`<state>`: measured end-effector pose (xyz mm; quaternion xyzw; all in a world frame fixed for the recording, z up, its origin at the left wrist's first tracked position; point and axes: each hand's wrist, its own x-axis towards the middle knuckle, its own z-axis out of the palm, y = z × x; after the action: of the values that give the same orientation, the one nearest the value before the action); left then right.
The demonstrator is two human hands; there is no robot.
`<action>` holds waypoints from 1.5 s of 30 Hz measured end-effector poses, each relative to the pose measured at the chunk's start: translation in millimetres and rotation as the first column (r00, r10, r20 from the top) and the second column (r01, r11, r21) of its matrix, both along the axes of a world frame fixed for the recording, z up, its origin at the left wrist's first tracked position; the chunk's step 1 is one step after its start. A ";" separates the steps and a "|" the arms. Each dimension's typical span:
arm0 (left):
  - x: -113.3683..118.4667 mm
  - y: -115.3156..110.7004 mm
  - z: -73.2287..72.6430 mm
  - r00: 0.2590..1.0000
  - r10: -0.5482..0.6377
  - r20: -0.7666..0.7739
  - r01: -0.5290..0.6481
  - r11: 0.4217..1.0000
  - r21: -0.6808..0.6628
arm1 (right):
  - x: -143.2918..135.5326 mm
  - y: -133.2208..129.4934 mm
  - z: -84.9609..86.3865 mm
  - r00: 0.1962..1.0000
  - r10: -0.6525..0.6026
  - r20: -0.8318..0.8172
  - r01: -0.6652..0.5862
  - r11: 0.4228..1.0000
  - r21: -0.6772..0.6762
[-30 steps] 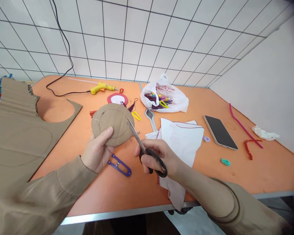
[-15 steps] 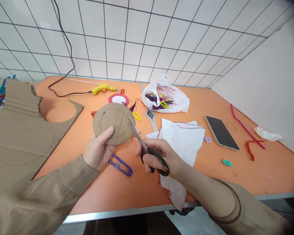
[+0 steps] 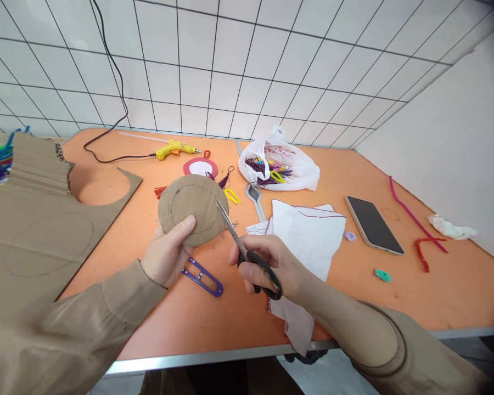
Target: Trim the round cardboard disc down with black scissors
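- Cardboard disc (image 3: 195,204) clamped in the left hand (image 3: 168,253), thumb flat on the near part of its face, other fingers behind; apparently gripped low to leave the far and right edges free.
- Tilted face-on to the wearer, probably for a plain view of the drawn ring (image 3: 170,211) just inside its rim.
- Scissors (image 3: 234,236) wrapped in the right hand (image 3: 280,258), to the near right of the disc, black handles in the grip, blades aimed up and left; seemingly angled for reaching the ring's right side.
- Blade tips over the disc's right part, close to the ring; cannot tell whether biting in or only resting on the surface.
- Hands apart, with disc and blades bridging the gap: left hand at the disc's near left edge, right hand beyond its near right edge, clear of the card.
- Purple slotted tool (image 3: 219,291) on the table (image 3: 164,329), nearer than the disc; white cloth (image 3: 308,230) to the disc's right, partly under the right arm.
- Large cardboard sheet (image 3: 24,230) left of the disc, perhaps pushed aside for elbow room.
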<state>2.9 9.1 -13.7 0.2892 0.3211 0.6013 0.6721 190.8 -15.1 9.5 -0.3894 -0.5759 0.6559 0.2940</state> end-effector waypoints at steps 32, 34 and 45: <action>-0.9 3.4 -5.3 1.000 0.003 -0.011 -0.003 1.000 0.002 | -1.6 -1.3 8.8 0.993 -0.061 0.106 0.067 0.996 -0.053; -1.1 4.6 -4.9 1.000 0.008 0.013 -0.007 1.000 -0.009 | -3.0 -0.3 9.2 0.992 -0.063 0.107 0.068 0.996 -0.050; -1.9 5.2 -3.5 0.996 -0.030 0.083 0.030 1.000 -0.007 | 3.1 2.5 -8.1 0.999 0.000 -0.052 0.001 1.000 0.022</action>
<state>0.9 14.4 -17.2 0.2659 0.2909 0.6013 0.6950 193.8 -12.6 1.4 -0.3689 -0.5751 0.6595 0.3134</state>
